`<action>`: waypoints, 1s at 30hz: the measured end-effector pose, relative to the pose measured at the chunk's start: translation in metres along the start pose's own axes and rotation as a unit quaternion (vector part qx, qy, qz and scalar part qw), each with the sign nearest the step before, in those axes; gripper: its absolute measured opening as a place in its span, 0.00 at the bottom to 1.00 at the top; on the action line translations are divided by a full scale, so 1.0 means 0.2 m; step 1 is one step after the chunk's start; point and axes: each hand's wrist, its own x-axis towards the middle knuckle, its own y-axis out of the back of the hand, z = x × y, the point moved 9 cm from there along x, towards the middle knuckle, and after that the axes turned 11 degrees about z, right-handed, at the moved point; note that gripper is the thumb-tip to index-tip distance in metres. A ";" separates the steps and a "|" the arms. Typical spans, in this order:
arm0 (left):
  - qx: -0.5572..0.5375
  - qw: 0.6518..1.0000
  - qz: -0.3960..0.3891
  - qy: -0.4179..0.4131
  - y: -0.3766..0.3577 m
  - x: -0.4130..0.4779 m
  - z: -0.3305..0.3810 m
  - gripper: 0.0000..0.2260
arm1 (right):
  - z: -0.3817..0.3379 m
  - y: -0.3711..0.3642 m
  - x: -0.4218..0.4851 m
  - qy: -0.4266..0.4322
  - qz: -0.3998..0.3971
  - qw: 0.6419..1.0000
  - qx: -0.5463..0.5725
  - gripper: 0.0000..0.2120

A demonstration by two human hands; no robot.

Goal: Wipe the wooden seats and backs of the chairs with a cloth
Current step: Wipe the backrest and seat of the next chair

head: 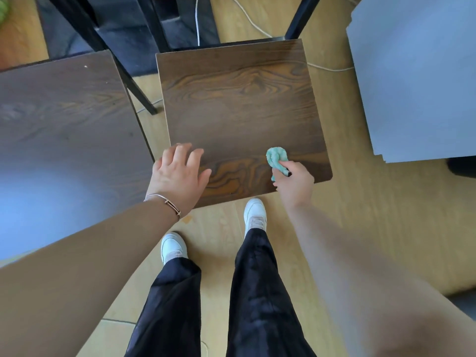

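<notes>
— What's nearest to me?
— Your dark trousers and white shoes, standing on the pale wood floor. Your right toe is just at the front edge of the chair seat.

— And my hands?
— Your left hand lies flat on the seat's front left corner, with its fingers straight and spread and the thumb out to the right. A thin bracelet sits on that wrist. Your right hand is at the front right corner, its fingers curled round the cloth.

— How does the cloth lie?
— It's green and bunched into a short roll. Its long axis runs from your fist away from you and a little to the left, and the far end curls over like a hook. That end sits on the wood near the seat's front right. The near end is hidden in your grip.

— And beyond that?
— The seat's dark grain runs left to right. A second dark seat stands just beside it on your left, with a narrow gap between them. A pale grey tabletop is on your right. Farther off you have black chair legs and a white cable trailing over the floor.
</notes>
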 end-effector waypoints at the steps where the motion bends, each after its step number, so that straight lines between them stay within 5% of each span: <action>1: -0.004 1.000 0.002 0.007 0.01 -0.02 -0.03 0.22 | -0.06 -0.07 -0.04 0.007 -0.020 1.000 0.019 0.08; 10: 0.012 0.999 -0.008 0.050 0.05 -0.11 -0.22 0.23 | -0.31 -0.35 -0.19 0.047 -0.146 0.987 0.050 0.09; 18: 0.008 0.999 -0.009 0.047 0.03 -0.01 -0.01 0.23 | -0.17 0.11 0.33 0.032 -0.049 0.998 -0.036 0.12; 23: 0.005 0.999 -0.008 0.037 -0.03 0.11 0.18 0.23 | -0.05 0.21 0.55 0.017 -0.053 0.996 -0.063 0.10; 30: 0.003 0.999 -0.004 0.044 -0.04 0.16 0.18 0.23 | -0.09 0.09 0.44 0.130 -0.038 0.981 -0.143 0.09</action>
